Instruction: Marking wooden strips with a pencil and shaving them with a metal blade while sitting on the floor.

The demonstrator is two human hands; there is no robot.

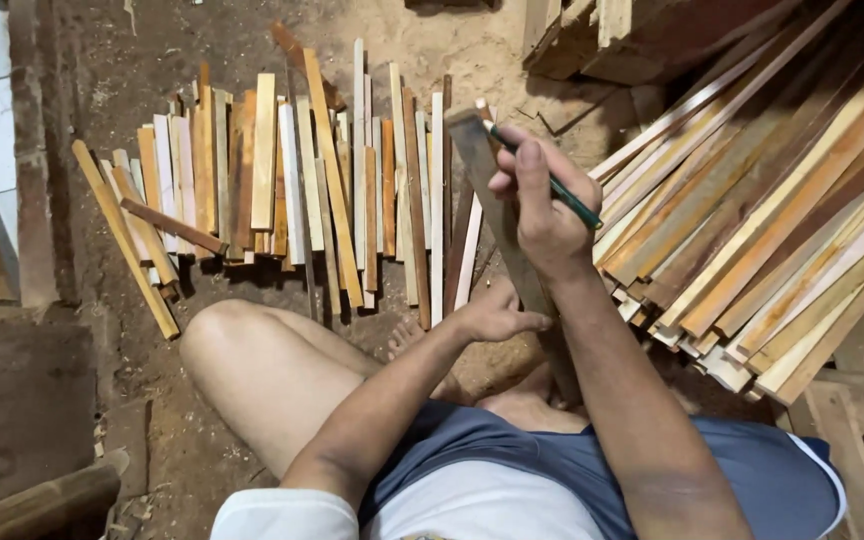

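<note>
You're sitting on the dirt floor (152, 430) between two slat piles (772, 220), propping one slat (497, 210) upright. Your left hand (492, 318) is gripping its middle; your right hand's (542, 215) fingers are pinching the green pen (564, 192) near the top. Keep bracing the slat firmly while marking.

Place: rough woodworking workshop.
Floor: packed dirt floor (132, 90), strewn with sawdust.
Stock: cut wooden slats (282, 180) laid in rows; larger slat pile (782, 220) heaped right.
</note>
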